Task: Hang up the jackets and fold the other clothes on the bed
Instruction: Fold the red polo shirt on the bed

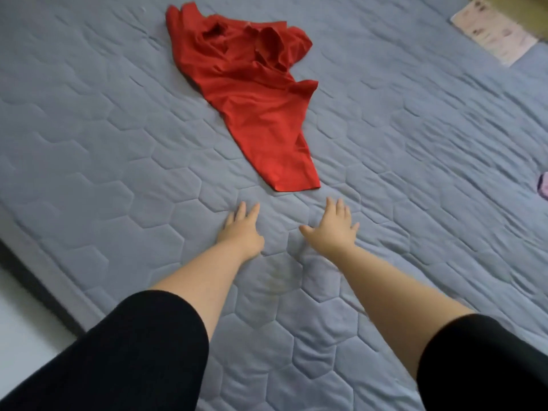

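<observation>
Both hands, left hand (pixel 241 229) and right hand (pixel 332 229), spread empty; the crumpled red garment (pixel 252 99), perhaps a shirt, may fold crooked unless flattened.

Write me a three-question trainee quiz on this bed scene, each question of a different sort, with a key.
1. True or false: the left hand grips the red garment.
2. Pick one: the right hand is A) open with fingers spread, B) a fist, C) pinching cloth.
3. Fill the gap: on the bed the red garment lies ___, not folded.

Key: 1 false; 2 A; 3 crumpled.
</observation>
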`<state>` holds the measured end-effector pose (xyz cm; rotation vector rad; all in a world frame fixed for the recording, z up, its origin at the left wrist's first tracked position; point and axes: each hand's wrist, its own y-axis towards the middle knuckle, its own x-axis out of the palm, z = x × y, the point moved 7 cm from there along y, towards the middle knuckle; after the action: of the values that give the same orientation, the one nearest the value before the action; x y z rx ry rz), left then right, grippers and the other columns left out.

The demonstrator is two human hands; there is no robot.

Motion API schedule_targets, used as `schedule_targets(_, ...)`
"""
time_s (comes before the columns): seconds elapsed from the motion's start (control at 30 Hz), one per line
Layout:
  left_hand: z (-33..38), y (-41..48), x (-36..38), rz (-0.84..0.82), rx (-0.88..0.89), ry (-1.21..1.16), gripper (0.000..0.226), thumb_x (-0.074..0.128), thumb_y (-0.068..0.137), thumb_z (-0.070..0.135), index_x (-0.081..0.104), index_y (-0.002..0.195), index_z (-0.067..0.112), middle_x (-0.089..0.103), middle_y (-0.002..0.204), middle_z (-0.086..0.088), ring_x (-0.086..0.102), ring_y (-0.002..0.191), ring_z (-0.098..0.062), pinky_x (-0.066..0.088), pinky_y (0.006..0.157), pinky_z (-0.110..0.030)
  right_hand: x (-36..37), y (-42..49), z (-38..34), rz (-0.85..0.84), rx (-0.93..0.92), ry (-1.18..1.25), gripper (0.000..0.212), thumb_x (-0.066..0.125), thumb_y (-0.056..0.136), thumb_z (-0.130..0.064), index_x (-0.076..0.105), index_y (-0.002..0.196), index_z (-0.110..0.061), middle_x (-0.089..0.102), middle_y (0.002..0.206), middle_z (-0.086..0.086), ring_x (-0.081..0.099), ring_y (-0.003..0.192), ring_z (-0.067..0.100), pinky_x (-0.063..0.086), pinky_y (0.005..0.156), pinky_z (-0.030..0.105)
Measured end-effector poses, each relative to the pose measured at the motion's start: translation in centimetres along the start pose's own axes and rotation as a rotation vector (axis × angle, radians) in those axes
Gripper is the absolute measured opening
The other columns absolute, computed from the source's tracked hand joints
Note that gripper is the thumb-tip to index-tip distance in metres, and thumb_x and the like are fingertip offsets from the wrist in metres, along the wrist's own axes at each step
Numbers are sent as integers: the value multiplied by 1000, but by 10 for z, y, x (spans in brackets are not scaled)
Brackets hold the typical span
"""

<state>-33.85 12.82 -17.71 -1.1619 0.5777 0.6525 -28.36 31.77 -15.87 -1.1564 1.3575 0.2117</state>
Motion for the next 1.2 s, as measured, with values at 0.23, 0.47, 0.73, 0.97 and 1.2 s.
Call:
schedule_targets(0.23,14,105,-17,296,-170,-685,59,61,83,52,57,120,6,58,126,-16,51,119,-32,41,100,-40,61,84,14,-177,213,20,151,80,51,-65,-33,142,-23,-35,151,5,-27,142,26,1,108,67)
schedule_targets(0.47,15,127,-6,302,-341,-698,38,62,81,49,65,94,13,65,111,-10,55,110,-34,44,97,-44,60,96,13,-273,260,-15,159,84,47,-63,-42,136,-23,-45,145,7,-32,139,30,-2,106,68)
schedule_targets(0.73,11,127,-2,238,-216,-776,39,61,88,32,63,113,3,60,121,-13,52,116,-32,41,100,-43,62,96,10,-210,272,0,160,86,44,-59,-40,137,-26,-43,146,6,-34,138,27,-3,107,66)
schedule_targets(0.97,2,104,1,254,-85,-1090,32,58,92,15,60,122,3,64,121,-16,58,114,-30,42,102,-40,58,99,13,-134,161,34,153,82,49,-63,-33,142,-24,-37,150,6,-30,140,27,-4,109,65)
schedule_targets(1.2,-6,67,9,407,-45,-1118,31,54,94,11,59,123,2,63,122,-18,57,115,-31,41,103,-41,54,100,5,-76,-14,53,147,77,54,-68,-28,145,-19,-32,153,9,-28,141,28,-5,108,65)
